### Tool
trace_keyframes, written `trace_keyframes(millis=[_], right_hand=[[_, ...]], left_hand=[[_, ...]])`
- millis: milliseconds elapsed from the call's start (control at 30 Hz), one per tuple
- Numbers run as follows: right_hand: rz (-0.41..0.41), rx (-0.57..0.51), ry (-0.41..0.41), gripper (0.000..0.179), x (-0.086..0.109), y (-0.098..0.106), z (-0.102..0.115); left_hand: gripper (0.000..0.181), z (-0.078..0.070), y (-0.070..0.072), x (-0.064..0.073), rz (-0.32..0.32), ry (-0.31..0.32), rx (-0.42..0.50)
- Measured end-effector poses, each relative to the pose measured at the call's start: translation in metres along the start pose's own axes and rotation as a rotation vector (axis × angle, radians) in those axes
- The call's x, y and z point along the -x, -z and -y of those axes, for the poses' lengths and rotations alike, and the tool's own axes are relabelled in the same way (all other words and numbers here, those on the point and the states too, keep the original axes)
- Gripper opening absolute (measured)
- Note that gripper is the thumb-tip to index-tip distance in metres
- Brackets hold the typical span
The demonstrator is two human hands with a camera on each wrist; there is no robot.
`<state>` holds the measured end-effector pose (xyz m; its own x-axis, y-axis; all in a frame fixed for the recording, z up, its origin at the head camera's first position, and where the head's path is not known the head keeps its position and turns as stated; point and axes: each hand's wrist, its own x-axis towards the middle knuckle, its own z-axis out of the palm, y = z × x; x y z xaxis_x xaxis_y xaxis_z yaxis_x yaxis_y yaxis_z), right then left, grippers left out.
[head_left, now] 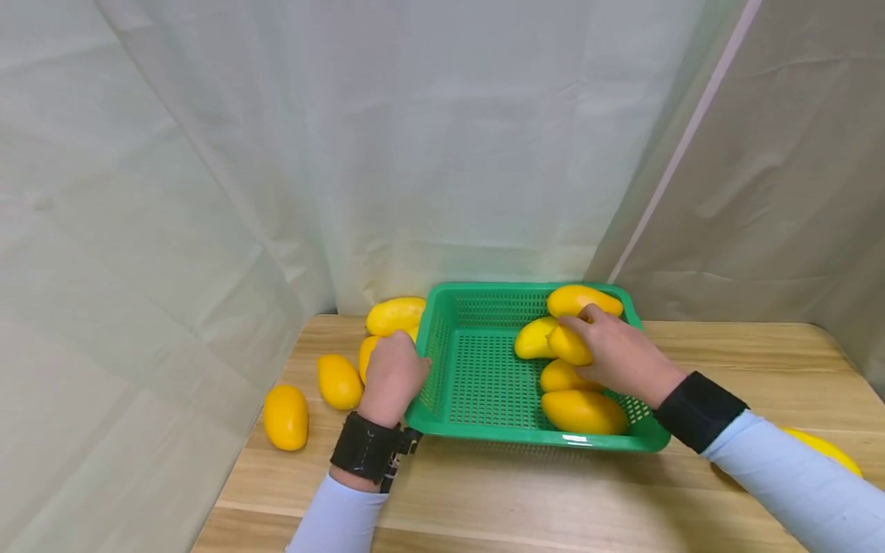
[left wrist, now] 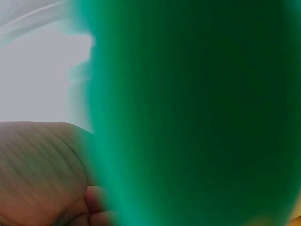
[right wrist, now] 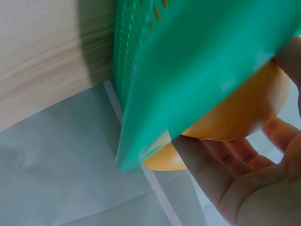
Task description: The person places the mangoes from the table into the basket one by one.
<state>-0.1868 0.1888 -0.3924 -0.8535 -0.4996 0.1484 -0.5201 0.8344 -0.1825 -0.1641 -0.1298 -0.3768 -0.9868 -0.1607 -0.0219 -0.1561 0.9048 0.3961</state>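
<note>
A green plastic basket (head_left: 508, 436) with perforated walls stands on the wooden table. My left hand (head_left: 396, 376) grips its left rim, with the thumb over the edge. In the left wrist view, the blurred basket wall (left wrist: 188, 103) covers most of the picture and hides part of the fingers. My right hand (head_left: 625, 355) holds a yellow mango (head_left: 571, 346) inside the basket's right half. The right wrist view shows fingers curled around that mango (right wrist: 242, 110) beyond the rim. More mangoes surround it: one at the back (head_left: 584, 298), a paler one (head_left: 533, 339) and one in front (head_left: 584, 412).
Left of the basket lie several mangoes, among them one near the table's left edge (head_left: 286, 417), another beside it (head_left: 339, 382) and a pale one at the back (head_left: 396, 315). A yellow fruit (head_left: 823, 449) shows partly behind my right sleeve. Pale curtains (head_left: 484, 153) hang behind the table.
</note>
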Motion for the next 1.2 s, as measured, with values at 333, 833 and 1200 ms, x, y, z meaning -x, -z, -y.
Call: trace_keyframes(millis=[333,833,1200], right_hand=[[-0.021,0.005,0.009,0.073,0.003,0.0,-0.002],[-0.072,0.027,-0.019,0.071,0.008,0.001,-0.005],[-0.088,-0.005,-0.053,0.07,0.016,0.002,-0.003]], left_hand=[[0.026,-0.002,0.002,0.0,0.005,0.0,0.011],[0.028,-0.003,0.003,0.0,0.009,0.011,-0.011],[0.026,-0.001,0.002,0.0,0.011,0.007,0.0]])
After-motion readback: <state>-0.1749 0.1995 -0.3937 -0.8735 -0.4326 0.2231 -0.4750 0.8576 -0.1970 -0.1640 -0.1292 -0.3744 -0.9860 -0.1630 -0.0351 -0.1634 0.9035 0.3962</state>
